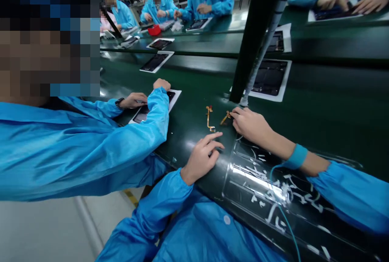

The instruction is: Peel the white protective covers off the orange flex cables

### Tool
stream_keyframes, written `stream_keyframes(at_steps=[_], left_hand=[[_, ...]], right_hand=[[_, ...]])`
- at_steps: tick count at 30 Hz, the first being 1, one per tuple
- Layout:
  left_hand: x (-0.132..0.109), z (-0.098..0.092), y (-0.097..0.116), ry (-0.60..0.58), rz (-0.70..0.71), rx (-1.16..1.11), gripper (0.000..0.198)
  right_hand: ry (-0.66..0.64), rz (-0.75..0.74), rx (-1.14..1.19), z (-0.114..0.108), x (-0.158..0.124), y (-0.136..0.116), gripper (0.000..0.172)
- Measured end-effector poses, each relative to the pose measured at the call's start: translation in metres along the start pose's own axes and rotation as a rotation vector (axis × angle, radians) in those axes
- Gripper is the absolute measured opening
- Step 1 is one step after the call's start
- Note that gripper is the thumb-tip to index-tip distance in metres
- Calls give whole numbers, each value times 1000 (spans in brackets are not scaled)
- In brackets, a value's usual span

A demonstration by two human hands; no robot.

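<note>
We see our right hand (251, 126) at the far end of a small gold flex cable piece (225, 117), fingertips pinched on or right against it; grip looks closed on the piece but the contact is tiny, so we call it a pinch with some doubt. Our left hand (202, 157) rests flat-ish on the dark green surface (194, 91), fingers loosely curled, index stretched forward, holding nothing. A second, longer gold flex cable (209, 118) lies loose on the surface just beyond the left index finger, apart from both hands.

Near us sits a clear plastic tray (273, 185) with white marks, partly under the right forearm. A teal wrist strap (298, 155) with its cord runs off the right wrist. A dark post (258, 35) stands just behind the right hand, a tablet on white sheet (270, 77) past it.

To the left, a co-worker's sleeve (121, 132) crosses the view, their hands on another tablet (158, 106).

Step in hand, we judge: picking up the small flex piece. Next move calls for a firm fingertip pinch and clean lift, without bending the thin cable or knocking the longer one beside it.
</note>
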State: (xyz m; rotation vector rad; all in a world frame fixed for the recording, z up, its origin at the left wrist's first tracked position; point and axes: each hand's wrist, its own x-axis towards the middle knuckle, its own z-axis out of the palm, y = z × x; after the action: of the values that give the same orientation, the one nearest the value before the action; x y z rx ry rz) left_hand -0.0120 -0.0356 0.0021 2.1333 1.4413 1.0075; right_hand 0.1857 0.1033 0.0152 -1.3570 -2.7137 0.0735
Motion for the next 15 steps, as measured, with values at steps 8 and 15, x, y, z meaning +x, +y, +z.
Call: stream_keyframes(at_steps=[8,15], left_hand=[[-20,-8,3,46,-129,-165,26],[-8,-21,34,50,-39,-246,28]], right_hand=[[-6,108,138,-10,19,24,28],[-67,152,271,-60,-33,10,15]])
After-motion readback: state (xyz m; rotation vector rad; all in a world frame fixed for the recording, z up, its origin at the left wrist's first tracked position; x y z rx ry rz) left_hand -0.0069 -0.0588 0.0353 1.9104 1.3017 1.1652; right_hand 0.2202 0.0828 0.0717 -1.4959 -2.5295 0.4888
